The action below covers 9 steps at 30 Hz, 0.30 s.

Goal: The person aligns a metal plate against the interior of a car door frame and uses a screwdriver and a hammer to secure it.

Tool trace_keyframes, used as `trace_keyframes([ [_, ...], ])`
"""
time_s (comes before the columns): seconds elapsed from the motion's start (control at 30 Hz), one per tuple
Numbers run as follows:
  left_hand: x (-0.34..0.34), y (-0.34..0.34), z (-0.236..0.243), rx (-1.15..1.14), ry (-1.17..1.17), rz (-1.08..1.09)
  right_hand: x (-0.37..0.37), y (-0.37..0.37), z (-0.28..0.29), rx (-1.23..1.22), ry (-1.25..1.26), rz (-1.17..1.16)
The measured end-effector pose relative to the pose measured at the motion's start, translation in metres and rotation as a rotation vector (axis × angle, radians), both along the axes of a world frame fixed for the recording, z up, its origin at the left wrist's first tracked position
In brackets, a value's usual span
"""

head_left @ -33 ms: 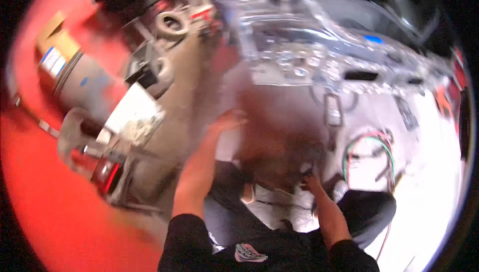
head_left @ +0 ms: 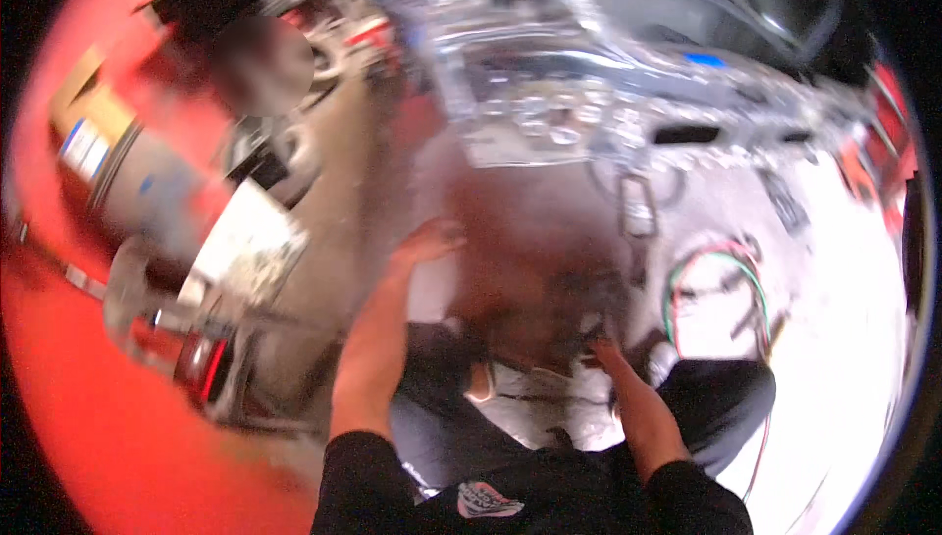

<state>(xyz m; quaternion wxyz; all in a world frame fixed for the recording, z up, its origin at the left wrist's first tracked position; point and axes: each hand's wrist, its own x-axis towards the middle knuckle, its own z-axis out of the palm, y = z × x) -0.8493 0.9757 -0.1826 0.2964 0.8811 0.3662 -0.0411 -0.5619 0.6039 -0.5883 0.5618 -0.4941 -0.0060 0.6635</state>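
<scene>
In front of my crouched legs is a large reddish-brown panel-like thing (head_left: 520,231), its outline smeared. At its left side is my left hand (head_left: 432,241), fingers pointing right and apparently lying flat against it. Low on the right, my right hand (head_left: 601,349) is closed around a dark tool (head_left: 579,336) with a pale metallic spot. Blur hides the kind of tool and whether it touches the brown surface.
Ahead stands a bare-metal vehicle body (head_left: 549,74). A green and red hose coil (head_left: 721,265) lies on the right floor near a long-shaped item (head_left: 638,206). On the left are a grey barrel (head_left: 147,177), a white sheet (head_left: 245,241) and a metal-framed stand (head_left: 235,378).
The surroundings have shifted slightly left and down in view, as the head camera turned. Both hands keep nearly the same places against the brown thing.
</scene>
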Motion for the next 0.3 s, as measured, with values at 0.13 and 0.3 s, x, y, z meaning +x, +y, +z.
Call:
trace_keyframes([
  [0.13,0.004,0.005,-0.001,-0.133,-0.055,0.082,-0.005,0.028,-0.076,-0.207,-0.191,-0.177],
  [0.3,0.007,0.003,-0.004,-0.18,-0.089,0.102,-0.003,-0.01,-0.124,0.194,-0.592,0.194],
])
